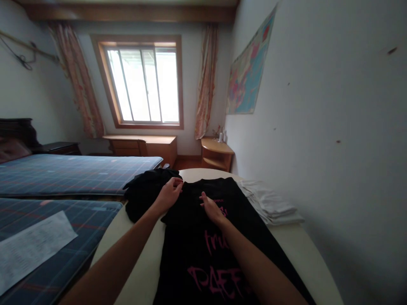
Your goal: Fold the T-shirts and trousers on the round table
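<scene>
1. Head view: a black T-shirt (pixel 203 237) with pink lettering lies spread flat on a pale round table (pixel 140 271), its collar end pointing away from the person, toward the window (pixel 143 84).
2. The left hand (pixel 170 194) rests at the shirt's far left shoulder, fingers curled over the edge of the cloth and seemingly pinching it; the grip itself is too dark to make out fully.
3. The right hand (pixel 212 208) lies palm down on the shirt's upper chest, fingers loosely spread and pressing the fabric flat, holding nothing.
4. Just beyond the left hand sits a crumpled heap of black clothing (pixel 143 190), touching the shirt's shoulder.
5. To the right of the shirt, against the wall, is a stack of folded white garments (pixel 273 205).
6. Left of the table stand beds with blue plaid covers (pixel 63 173); a white sheet of paper (pixel 28 248) lies on the nearer one.
7. A coloured map (pixel 249 72) hangs on the right wall.
</scene>
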`<state>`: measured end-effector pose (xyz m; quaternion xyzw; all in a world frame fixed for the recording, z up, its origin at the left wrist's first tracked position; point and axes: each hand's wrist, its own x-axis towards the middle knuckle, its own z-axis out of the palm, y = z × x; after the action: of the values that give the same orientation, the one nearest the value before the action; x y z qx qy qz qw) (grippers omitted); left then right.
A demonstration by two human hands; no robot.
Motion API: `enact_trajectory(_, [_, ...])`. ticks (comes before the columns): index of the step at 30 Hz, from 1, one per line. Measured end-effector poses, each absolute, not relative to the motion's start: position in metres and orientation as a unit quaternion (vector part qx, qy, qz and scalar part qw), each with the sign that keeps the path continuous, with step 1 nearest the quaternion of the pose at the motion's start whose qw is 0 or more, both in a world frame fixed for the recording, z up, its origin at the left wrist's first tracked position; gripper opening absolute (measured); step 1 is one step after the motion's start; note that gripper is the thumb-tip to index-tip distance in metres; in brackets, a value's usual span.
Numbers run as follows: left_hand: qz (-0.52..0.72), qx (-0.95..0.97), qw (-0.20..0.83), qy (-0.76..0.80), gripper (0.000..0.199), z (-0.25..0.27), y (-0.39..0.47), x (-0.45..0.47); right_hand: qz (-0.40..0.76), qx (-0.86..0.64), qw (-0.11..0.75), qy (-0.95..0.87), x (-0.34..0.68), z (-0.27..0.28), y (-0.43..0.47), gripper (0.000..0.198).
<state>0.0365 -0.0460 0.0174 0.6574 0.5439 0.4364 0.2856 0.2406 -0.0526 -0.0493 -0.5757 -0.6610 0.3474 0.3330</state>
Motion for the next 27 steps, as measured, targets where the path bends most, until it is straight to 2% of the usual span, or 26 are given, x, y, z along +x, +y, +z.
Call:
enact_trajectory(6, [0.376, 0.643, 0.144, 0.651, 0.023, -0.045, -0.068, 0.010, 0.299, -0.603, 0.331, -0.662, 0.233, -0.063, -0.046, 0.035])
enact_trajectory(9, [0.324, 0.655, 0.134, 0.669, 0.021, -0.055, -0.076, -0.002, 0.254, -0.613, 0.358, -0.657, 0.233, -0.061, -0.041, 0.027])
enact_trajectory(12, [0.271, 0.662, 0.158, 0.681, 0.019, -0.054, -0.080, -0.007, 0.220, -0.651, 0.353, -0.635, 0.242, -0.055, -0.035, 0.029])
enact_trajectory(17, [0.210, 0.667, 0.159, 0.697, 0.022, -0.051, -0.085, 0.001, 0.167, -0.670, 0.262, -0.675, 0.249, -0.047, -0.020, 0.030])
enact_trajectory(22, [0.193, 0.673, 0.144, 0.700, 0.029, -0.058, -0.088, 0.008, 0.207, -0.644, 0.277, -0.682, 0.225, -0.044, 0.013, 0.036])
enact_trajectory(27, [0.189, 0.684, 0.149, 0.689, 0.026, -0.065, -0.088, 0.012, 0.252, -0.616, 0.301, -0.683, 0.189, -0.050, 0.045, 0.050])
